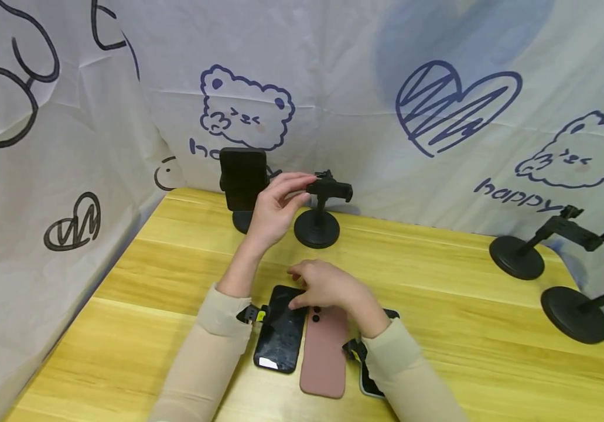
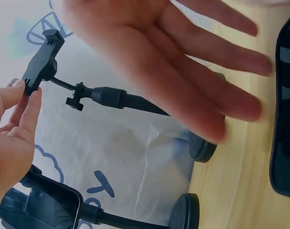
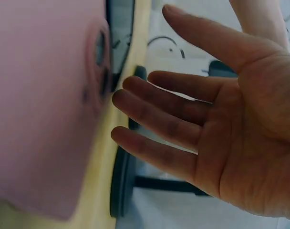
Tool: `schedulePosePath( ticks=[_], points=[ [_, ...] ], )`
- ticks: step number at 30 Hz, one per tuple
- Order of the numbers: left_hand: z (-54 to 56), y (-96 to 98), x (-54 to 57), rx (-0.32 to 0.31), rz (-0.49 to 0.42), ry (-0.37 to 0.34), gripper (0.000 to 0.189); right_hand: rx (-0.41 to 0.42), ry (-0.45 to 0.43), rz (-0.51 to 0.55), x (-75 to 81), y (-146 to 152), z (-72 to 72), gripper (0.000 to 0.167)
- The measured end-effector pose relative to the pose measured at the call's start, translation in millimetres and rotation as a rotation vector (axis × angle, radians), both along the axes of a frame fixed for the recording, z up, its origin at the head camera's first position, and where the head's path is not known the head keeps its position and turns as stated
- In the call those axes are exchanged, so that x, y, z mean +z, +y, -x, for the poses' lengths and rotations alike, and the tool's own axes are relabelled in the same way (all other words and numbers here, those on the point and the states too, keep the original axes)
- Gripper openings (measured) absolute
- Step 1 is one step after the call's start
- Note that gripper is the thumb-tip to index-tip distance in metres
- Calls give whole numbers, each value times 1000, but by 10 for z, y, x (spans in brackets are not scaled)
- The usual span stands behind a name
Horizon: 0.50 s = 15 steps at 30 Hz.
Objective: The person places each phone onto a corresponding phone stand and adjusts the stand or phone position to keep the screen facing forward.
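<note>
My left hand (image 1: pixel 275 211) pinches one end of the black clamp (image 2: pixel 41 59) on top of a phone stand (image 1: pixel 317 230), with fingertips and thumb at its edge; the clamp holds no phone. Nearer to me, my right hand (image 1: pixel 328 285) hangs with fingers spread and nothing in its palm, as the right wrist view shows. Below it lie a black phone (image 1: pixel 280 331) and a pink phone (image 1: pixel 324 357) with its camera side up. A third phone (image 1: pixel 369 384) is partly hidden by the right forearm. Left of the gripped stand, another stand bears an upright dark phone (image 1: pixel 244 179).
Two more black phone stands (image 1: pixel 517 258) (image 1: pixel 576 315) stand at the right of the wooden table (image 1: pixel 439 281). A white cloth (image 1: pixel 344 70) with blue drawings hangs behind the table and along its left side.
</note>
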<state>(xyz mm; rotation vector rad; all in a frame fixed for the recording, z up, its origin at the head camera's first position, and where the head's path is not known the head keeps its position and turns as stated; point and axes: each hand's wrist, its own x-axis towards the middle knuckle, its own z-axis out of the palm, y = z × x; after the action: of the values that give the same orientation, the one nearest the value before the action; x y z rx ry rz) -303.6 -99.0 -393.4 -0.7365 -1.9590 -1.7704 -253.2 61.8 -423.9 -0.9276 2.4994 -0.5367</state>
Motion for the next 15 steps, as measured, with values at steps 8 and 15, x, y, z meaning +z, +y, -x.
schedulePosePath(
  ticks=[8, 15],
  points=[
    [-10, 24, -8, 9, 3, 2, 31, 29, 111, -184, -122, -154, -126, 81],
    [-17, 23, -4, 25, -2, 17, 30, 10, 181, -232, -133, -209, -172, 84]
  ],
)
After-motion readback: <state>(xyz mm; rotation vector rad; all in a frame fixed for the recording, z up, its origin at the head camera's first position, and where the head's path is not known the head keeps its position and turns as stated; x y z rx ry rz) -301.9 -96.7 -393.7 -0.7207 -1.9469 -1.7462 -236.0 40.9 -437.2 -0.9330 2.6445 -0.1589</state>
